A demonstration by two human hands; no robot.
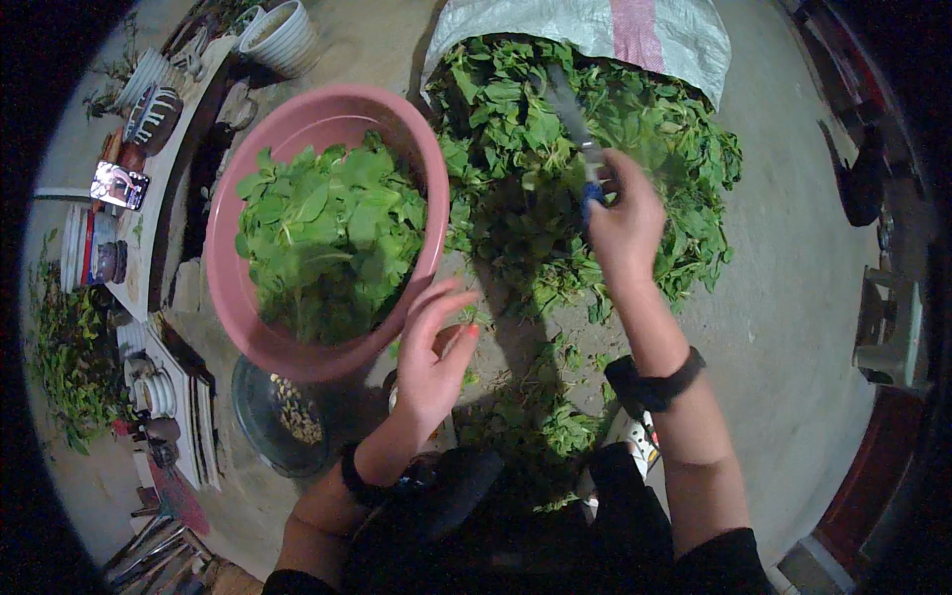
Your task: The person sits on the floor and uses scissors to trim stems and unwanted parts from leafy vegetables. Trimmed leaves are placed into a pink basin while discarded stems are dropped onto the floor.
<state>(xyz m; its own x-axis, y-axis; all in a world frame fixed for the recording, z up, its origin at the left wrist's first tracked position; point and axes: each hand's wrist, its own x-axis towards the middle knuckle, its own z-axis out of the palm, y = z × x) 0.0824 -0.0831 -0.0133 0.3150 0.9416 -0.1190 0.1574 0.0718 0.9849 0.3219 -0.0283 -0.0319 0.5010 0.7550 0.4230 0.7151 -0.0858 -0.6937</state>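
My right hand (631,223) grips the blue handle of a knife (573,119), its blurred blade pointing away over a heap of leafy greens (669,141). The greens spill out of a white woven sack (543,26) with a pink stripe. By the near right rim of a pink plastic basin (437,223), my left hand (435,346) has its fingers apart and holds nothing that I can see. Loose leafy greens (335,216) fill much of that basin. Scattered stems and leaves (569,428) lie on the floor between my feet.
A dark bowl (253,431) with small pale pieces in it stands below the basin. Along the left, a ledge (178,163) bears pots and a lit phone (119,184). White buckets (279,37) stand at the far left, and a pale plastic stool (889,327) at the right.
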